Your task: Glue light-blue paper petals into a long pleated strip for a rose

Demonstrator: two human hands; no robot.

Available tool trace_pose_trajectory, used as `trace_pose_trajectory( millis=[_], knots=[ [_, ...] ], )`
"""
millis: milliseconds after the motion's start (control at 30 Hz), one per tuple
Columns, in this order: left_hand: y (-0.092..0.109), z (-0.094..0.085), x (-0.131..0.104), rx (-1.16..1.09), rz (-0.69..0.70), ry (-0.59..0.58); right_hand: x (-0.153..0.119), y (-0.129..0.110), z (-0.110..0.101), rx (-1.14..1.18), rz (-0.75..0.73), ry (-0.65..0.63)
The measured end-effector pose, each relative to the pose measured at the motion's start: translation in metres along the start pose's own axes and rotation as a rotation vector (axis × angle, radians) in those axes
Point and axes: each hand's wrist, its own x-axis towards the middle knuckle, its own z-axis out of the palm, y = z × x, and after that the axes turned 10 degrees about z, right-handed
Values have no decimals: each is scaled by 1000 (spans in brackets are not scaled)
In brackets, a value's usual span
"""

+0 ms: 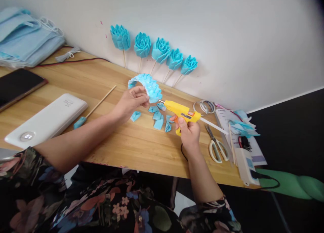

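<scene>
Between the fingers of my left hand (pixel 134 99) is a curved strip of folded blue petals (pixel 152 86), held just above the table. My right hand (pixel 188 133) grips a yellow glue gun (pixel 179 109) with a white glue stick (pixel 214 125) out of its back. The gun's metal nozzle points left and is at the strip's lower right end; I cannot tell whether they touch. Several loose folded blue pieces (pixel 158 124) lie below the strip. To the left, a wooden stick (pixel 101 101) with a small blue bud (pixel 80 122) at its end lies on the table.
Several blue flowers on sticks (pixel 160 50) lean against the wall. At left are face masks (pixel 27 37), a phone (pixel 19 86) and a white power bank (pixel 47 120). Scissors (pixel 217 147), tape rolls (pixel 208 107) and a white power strip (pixel 246 165) sit at right.
</scene>
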Motion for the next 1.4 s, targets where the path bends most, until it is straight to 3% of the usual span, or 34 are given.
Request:
trace_pose_trajectory(
  millis=[333, 733, 1000, 1400],
  knots=[
    [2, 2, 1, -130, -68, 7, -1, 3, 3, 2, 17, -24],
    [5, 4, 0, -97, -151, 57, -2, 0, 5, 4, 26, -28],
    [1, 3, 3, -141, -133, 66, -2, 3, 3, -41, 28, -44],
    [3, 3, 0, -159, -193, -42, -2, 0, 4, -44, 4, -52]
  ],
)
